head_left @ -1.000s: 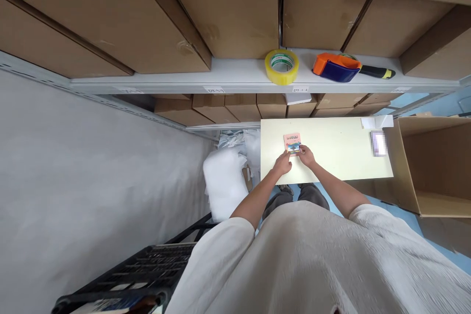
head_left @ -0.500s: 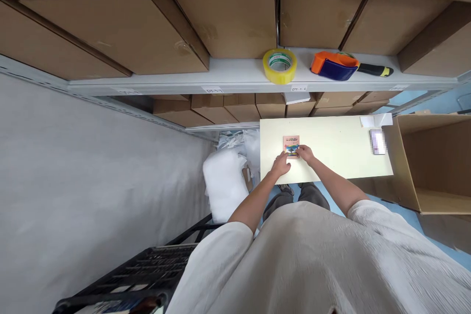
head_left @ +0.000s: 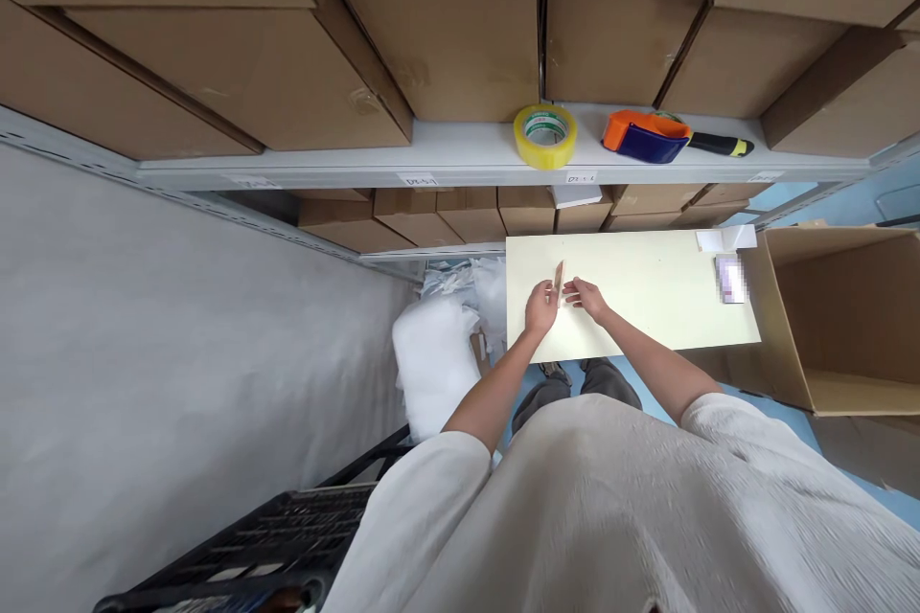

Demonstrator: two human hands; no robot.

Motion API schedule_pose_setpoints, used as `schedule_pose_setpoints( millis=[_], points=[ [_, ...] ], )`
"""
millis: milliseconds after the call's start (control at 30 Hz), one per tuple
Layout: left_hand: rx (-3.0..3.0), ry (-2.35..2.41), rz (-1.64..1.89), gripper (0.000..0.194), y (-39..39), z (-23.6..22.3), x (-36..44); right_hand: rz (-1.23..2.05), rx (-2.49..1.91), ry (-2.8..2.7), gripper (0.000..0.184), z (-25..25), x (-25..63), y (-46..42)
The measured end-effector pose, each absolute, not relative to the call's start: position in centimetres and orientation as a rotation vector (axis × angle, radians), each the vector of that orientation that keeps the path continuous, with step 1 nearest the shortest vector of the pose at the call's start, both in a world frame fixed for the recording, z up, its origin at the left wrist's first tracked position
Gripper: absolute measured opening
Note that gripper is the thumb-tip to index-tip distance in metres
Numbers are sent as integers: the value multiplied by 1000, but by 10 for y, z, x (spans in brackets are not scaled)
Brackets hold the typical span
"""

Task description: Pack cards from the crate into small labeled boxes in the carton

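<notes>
My left hand (head_left: 540,308) grips a small flat pink printed piece (head_left: 559,280) at its left side. The piece is tilted up on edge, so mostly its thin side shows; whether it is a card, a booklet or a thin box I cannot tell. Just to its right is my right hand (head_left: 587,297), its fingers apart and pointing at the piece, with nothing held in them. Both hands are over the left part of a pale yellow tabletop (head_left: 639,306).
A purple-and-white item (head_left: 730,280), partly pixelated, lies at the table's right end near a white folded piece (head_left: 727,238). An open carton (head_left: 787,316) adjoins that end. Yellow tape (head_left: 544,153) and a tape dispenser (head_left: 647,136) sit on the shelf. White wrapping (head_left: 435,359) lies left.
The printed piece was lying flat with both hands on it. Now it is turned up on edge in my left hand, and my right hand has let go.
</notes>
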State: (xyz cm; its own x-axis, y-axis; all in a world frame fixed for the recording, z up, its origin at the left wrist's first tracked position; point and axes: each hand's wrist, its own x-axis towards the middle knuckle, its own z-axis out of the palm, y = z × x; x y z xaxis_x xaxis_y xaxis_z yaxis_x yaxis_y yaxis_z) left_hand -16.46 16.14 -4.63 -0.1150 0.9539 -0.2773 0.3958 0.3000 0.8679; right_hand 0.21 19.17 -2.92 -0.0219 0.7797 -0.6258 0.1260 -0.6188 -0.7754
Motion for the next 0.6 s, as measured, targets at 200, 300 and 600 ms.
schedule_pose_setpoints(
  millis=[200, 300, 600],
  points=[
    [1102, 1861, 733, 40, 157, -53, -197, 1842, -1744, -1014, 44, -35, -14, 185],
    [1076, 1875, 617, 48, 153, -60, -206, 1797, -1819, -1099, 40, -43, -17, 183],
    [1217, 1760, 544, 62, 147, -75, -211, 1655, -1944, -1187, 29, -61, -2, 182]
  ],
)
